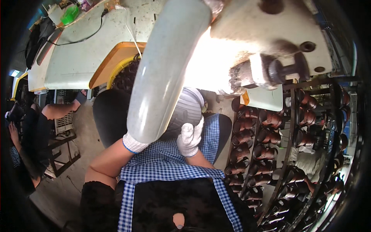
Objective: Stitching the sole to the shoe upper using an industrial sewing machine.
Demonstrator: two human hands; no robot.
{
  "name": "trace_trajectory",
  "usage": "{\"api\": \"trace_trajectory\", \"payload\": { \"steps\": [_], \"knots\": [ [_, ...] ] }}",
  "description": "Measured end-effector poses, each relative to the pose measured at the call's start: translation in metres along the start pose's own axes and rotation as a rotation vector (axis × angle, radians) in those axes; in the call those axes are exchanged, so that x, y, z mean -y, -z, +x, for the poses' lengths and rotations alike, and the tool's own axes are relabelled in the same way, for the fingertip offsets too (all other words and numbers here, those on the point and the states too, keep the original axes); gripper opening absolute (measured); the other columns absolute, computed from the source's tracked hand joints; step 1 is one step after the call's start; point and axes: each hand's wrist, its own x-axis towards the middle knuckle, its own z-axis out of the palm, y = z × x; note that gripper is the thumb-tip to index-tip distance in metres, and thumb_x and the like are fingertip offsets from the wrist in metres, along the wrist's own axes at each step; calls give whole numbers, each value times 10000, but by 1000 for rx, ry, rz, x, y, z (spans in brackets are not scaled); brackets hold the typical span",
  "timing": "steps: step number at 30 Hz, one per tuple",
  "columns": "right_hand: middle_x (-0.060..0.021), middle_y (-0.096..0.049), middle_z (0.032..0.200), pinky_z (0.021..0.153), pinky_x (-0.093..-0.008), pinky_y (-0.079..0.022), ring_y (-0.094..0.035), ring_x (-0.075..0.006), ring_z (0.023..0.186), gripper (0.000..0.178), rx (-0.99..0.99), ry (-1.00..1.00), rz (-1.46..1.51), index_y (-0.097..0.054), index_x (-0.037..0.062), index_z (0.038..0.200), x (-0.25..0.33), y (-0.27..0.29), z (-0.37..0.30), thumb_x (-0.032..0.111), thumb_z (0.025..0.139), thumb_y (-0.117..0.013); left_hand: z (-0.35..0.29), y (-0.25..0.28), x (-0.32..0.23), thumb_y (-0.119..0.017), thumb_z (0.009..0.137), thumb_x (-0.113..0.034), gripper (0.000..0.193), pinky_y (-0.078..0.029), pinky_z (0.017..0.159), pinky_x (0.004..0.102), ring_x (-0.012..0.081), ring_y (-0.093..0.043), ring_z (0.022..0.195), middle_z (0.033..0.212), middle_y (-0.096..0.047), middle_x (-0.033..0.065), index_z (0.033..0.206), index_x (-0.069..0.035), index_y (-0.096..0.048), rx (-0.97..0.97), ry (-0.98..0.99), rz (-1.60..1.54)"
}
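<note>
A shoe with a grey ribbed sole is held over my lap, its sole facing up. My right hand, in a white knitted glove, grips the shoe's near right edge with the fingers pointing upward. My left hand wears a matching glove with a blue cuff edge. Only its wrist shows; the fingers are hidden behind a long, rounded grey machine cover, so what they hold cannot be seen. The cover also hides the shoe's left part.
A pale machine body with a knob fills the upper right, brightly lit underneath. A worktable with cables stands at left, a yellow basket beside it. Racks of brown shoes line the right. Another person sits far left.
</note>
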Motion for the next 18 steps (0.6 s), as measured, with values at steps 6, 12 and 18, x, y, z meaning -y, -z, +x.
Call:
{"api": "trace_trajectory", "payload": {
  "steps": [6, 12, 18],
  "knots": [
    [-188, -695, 1119, 880, -355, -545, -696, -253, 964, 563, 198, -18, -73, -516, -98, 1320, -3, 42, 19, 283, 936, -672, 9, 2, -8, -556, 998, -186, 446, -467, 1036, 365, 220, -561, 1238, 1351, -572, 144, 1401, -8, -487, 79, 44, -232],
    [-179, -657, 1076, 808, -380, -545, -666, -308, 925, 521, 560, 64, -370, -583, -31, 1302, 41, 56, 84, 218, 875, -748, 19, 6, -65, -674, 942, -198, 363, -486, 980, 327, 148, -619, 1117, 1194, -651, 88, 1257, -47, -577, 237, -181, 338],
    [-223, -430, 1509, 1097, -348, -424, -485, -268, 1353, 624, 898, -821, 244, -489, 15, 1456, 61, 50, 142, 381, 967, -617, 40, 23, -89, -769, 864, -186, 337, -520, 919, 323, 151, -667, 1007, 1072, -701, 74, 1153, -42, -669, 375, -108, 496]
  ]
}}
